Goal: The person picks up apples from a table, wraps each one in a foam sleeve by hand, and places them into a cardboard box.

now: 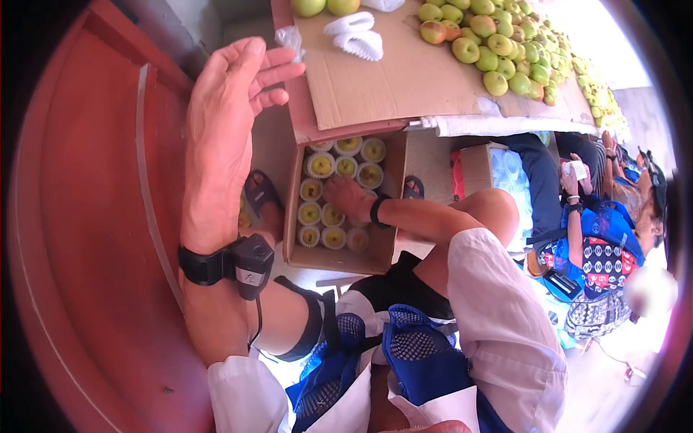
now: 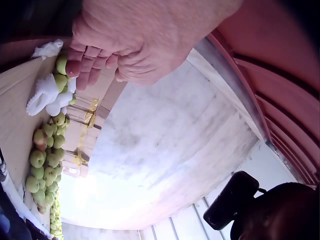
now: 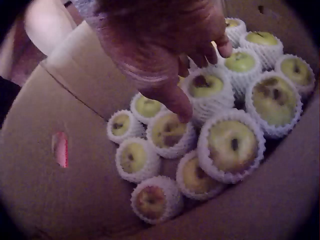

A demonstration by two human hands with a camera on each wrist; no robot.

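My left hand is raised beside the table's edge, fingers extended and apart, holding nothing. In the left wrist view the same hand overlaps the green apples behind it. Lower down, my right hand reaches into a cardboard box of apples in white foam nets. From the right wrist, the right hand is spread over the netted apples, thumb pointing down beside one netted apple, the other fingertips above it. The palm hides some of the fruit. Another netted apple sits nearer the camera.
A cardboard-topped table carries a heap of green apples and loose white foam nets. On the left stands a red door. Another box and a seated person are at the right.
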